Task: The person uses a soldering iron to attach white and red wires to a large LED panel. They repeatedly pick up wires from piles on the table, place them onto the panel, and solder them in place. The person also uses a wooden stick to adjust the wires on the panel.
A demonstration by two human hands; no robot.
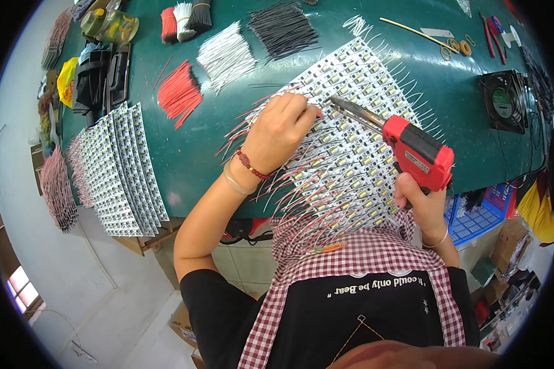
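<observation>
A large white circuit board panel [375,86] lies tilted across the table edge, its rows of small parts fringed with red, white and black wires. My left hand [283,126] is closed in a pinch over the panel's left side. Whatever its fingertips hold is hidden, though a bit of red shows there. Wrapped round the grip of a red and black soldering gun [415,150] is my right hand [417,197]. The gun's long metal tip points left, over the upper part of the panel and close to my left fingertips.
Bundles of red wires [180,95], white wires [226,56] and black wires [283,29] lie on the green table [191,154]. More wired panels [120,172] are stacked at left. A black fan [503,101], scissors [449,49] and red-handled pliers [492,40] sit at right.
</observation>
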